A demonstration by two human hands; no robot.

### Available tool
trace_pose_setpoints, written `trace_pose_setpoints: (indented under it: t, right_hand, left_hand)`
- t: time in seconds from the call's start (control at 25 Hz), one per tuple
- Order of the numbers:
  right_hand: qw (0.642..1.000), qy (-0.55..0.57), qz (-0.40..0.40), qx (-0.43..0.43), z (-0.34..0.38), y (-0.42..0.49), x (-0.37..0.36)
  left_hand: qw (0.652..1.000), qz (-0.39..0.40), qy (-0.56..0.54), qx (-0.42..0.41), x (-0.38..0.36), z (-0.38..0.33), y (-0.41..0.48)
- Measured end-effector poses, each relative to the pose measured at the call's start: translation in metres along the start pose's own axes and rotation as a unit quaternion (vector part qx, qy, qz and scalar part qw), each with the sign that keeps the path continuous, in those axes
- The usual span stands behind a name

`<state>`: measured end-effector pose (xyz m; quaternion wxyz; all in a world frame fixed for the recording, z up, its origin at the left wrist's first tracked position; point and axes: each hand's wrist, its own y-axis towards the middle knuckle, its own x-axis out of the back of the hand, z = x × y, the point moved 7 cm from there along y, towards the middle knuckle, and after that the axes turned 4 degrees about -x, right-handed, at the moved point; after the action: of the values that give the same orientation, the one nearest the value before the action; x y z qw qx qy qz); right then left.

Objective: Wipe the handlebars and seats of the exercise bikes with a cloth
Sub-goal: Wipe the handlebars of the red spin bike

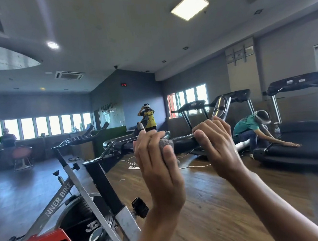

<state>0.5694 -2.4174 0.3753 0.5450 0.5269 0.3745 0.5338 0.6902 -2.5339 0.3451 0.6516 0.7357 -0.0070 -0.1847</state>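
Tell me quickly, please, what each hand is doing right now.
Left hand: gripping the cloth against the handlebar.
Right hand: gripping the handlebar.

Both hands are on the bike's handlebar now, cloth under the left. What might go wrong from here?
The cloth is bunched small inside the left-hand grip, so bare fingers may smear the handlebar.
The right-hand grip covers bar that could be left unwiped.
The cable on the floor could trip you.
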Motion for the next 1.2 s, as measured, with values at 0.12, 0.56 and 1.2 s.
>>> trace_pose_setpoints:
  t: [0.12,0.56,1.2]
  right_hand:
    - [1.000,0.014,-0.019,-0.005,-0.001,-0.001,-0.003]
    - [0.993,0.063,-0.035,-0.097,-0.007,-0.001,-0.008]
    - [0.911,0.006,0.275,-0.309,0.015,0.018,0.018]
  left_hand:
    - [0.992,0.042,0.098,-0.068,-0.019,-0.037,-0.005]
    - [0.964,0.113,0.214,-0.113,-0.025,-0.048,0.002]
    - [0.797,0.583,0.156,0.019,-0.028,-0.060,0.036]
